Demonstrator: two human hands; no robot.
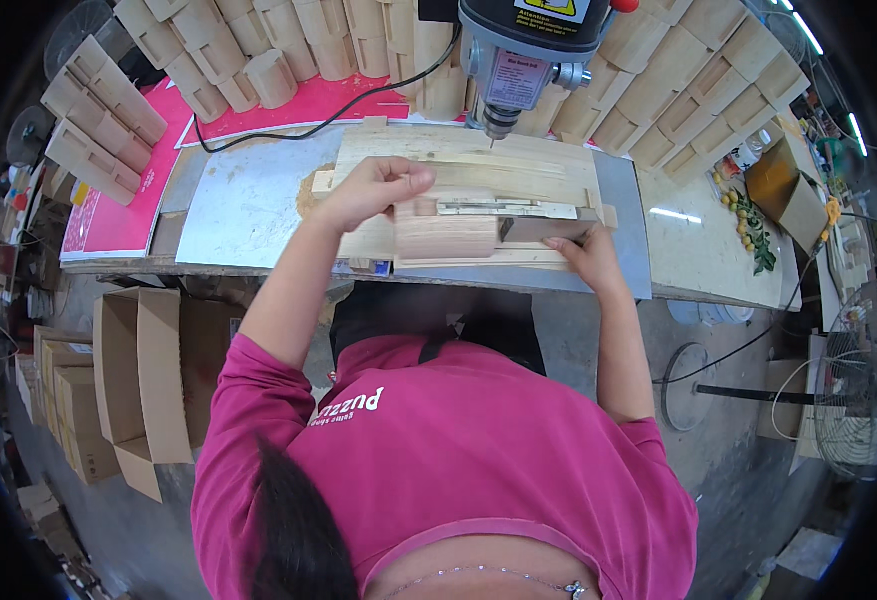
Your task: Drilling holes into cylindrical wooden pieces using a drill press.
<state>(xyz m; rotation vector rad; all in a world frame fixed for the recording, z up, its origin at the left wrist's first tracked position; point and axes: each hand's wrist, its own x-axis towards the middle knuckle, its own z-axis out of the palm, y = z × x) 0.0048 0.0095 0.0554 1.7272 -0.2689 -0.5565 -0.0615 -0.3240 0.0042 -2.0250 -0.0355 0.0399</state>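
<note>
- Wooden block (446,236) lies on the jig board (458,160) on my desk (238,205), under the drill press (528,50).
- Left grip (373,190) clenched just beside the block's top corner.
- Right grip (583,255) pinches a thin metal strip (543,230) at the block's right.

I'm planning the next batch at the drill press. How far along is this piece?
Done: many shaped wooden blocks lie stacked behind. In hand: the left hand and right hand rest on a wooden block in the wooden jig. Left: the drill bit sits raised, behind the block; no hole shows.

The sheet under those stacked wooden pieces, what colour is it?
Bright pink sheet, seen best in the head view.
</note>
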